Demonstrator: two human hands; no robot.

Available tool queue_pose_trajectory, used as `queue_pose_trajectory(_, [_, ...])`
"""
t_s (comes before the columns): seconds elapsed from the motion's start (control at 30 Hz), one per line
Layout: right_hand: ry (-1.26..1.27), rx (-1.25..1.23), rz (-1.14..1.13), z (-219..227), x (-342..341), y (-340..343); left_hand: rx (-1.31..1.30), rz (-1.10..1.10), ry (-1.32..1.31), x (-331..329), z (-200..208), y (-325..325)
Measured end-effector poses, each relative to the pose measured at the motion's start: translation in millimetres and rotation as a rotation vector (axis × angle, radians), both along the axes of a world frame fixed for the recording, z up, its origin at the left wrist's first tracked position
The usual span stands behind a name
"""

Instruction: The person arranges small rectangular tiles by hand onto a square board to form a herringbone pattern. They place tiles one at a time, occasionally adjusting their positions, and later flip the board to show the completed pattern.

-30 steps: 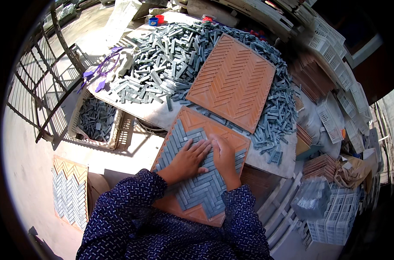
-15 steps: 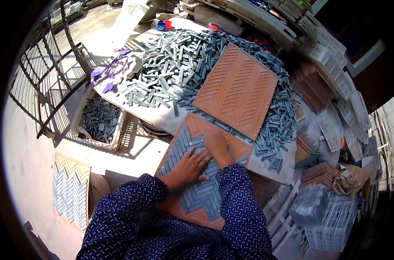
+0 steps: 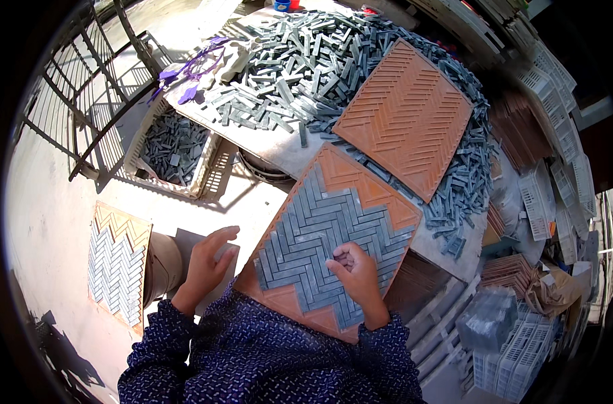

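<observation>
In front of me an orange herringbone mould tray (image 3: 360, 178) lies tilted, mostly filled with grey strip tiles (image 3: 300, 236) in zigzag rows. Bare orange steps show at its upper right and lower left edges. My right hand (image 3: 360, 279) is over the tiled part, its fingers curled in and thumb close; whatever they may hold is hidden. Left of the tray's lower edge, my left hand (image 3: 209, 266) hovers with fingers stretched and thumb apart, holding nothing. A second orange mould tray (image 3: 407, 121), with ridges and no tiles in it, rests farther off on loose tiles.
Loose grey tiles (image 3: 306, 60) are heaped across the table (image 3: 279, 151). At left, a white crate (image 3: 135, 151) holds more pieces. Another tiled tray (image 3: 118, 262) leans by a bucket (image 3: 164, 259). White plastic crates (image 3: 515, 357) and stacked trays (image 3: 512, 273) stand right.
Both hands have come off the tile rows they were pressing. My left hand moved left past the tray's edge; my right hand drew nearer and curled. The view has shifted.
</observation>
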State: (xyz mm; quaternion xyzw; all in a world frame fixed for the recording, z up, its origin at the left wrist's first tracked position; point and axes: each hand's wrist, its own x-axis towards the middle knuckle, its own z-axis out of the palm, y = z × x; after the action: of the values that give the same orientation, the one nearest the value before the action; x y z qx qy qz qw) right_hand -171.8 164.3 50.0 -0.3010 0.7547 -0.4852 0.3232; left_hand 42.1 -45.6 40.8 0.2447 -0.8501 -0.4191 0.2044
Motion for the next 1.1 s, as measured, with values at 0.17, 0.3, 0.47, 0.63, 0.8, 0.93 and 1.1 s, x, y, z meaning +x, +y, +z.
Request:
queue_pose_trajectory(0.17, [0.362,0.058,0.206,4,69,15,0.095,0.034,-0.028,17,-4,10])
queue_pose_trajectory(0.3, [0.596,-0.030,0.361,0,77,8,0.082,0.001,0.014,14,0,18])
queue_pose_trajectory(0.47, [0.603,-0.098,0.426,-9,76,0,0.059,-0.022,0.051,20,-1,23])
queue_pose_trajectory(0.63, [0.660,-0.134,0.447,-12,75,-4,0.059,-0.061,0.041,25,2,30])
queue_pose_trajectory(0.8, [0.685,-0.153,0.525,-13,68,-10,-0.011,-0.130,0.083,28,-2,45])
queue_pose_trajectory(0.93, [0.624,-0.148,0.533,-4,63,-15,-0.167,-0.210,0.116,28,-13,59])
queue_pose_trajectory(1.1, [0.590,-0.095,0.555,3,61,-17,-0.224,-0.269,0.036,25,-19,66])
